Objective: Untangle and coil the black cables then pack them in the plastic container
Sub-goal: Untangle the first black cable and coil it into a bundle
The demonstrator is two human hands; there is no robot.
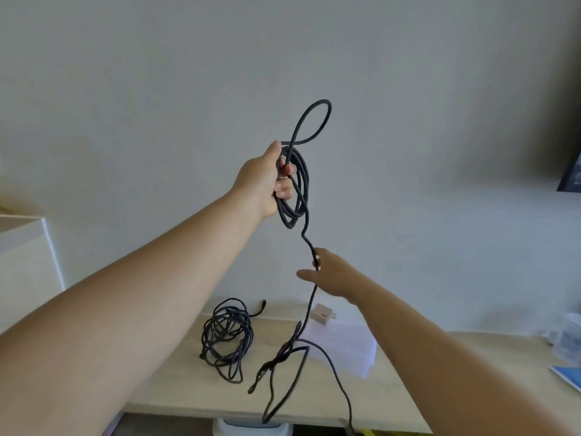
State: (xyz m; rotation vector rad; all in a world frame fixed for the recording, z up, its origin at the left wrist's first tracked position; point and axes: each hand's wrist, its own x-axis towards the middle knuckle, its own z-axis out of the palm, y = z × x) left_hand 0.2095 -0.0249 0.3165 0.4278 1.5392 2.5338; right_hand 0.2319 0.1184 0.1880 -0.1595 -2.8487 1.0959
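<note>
My left hand (270,180) is raised high and grips several loops of a black cable (298,190), with one loop standing up above the fist. From the coil the cable hangs down through my right hand (330,275), whose thumb and fingers lightly pinch it. Below, the cable's loose tail (283,360) lies tangled on the wooden table (176,388) and droops over its front edge. A second black cable bundle (228,338) lies coiled on the table to the left. A clear plastic container (342,344) stands behind the tail.
A small beige plug adapter (322,316) sits by the wall. At the right edge are clear plastic items (566,338) and a blue-edged book (566,376). A white cabinet (25,262) stands at left. Below the table's front edge shows a white object (251,429).
</note>
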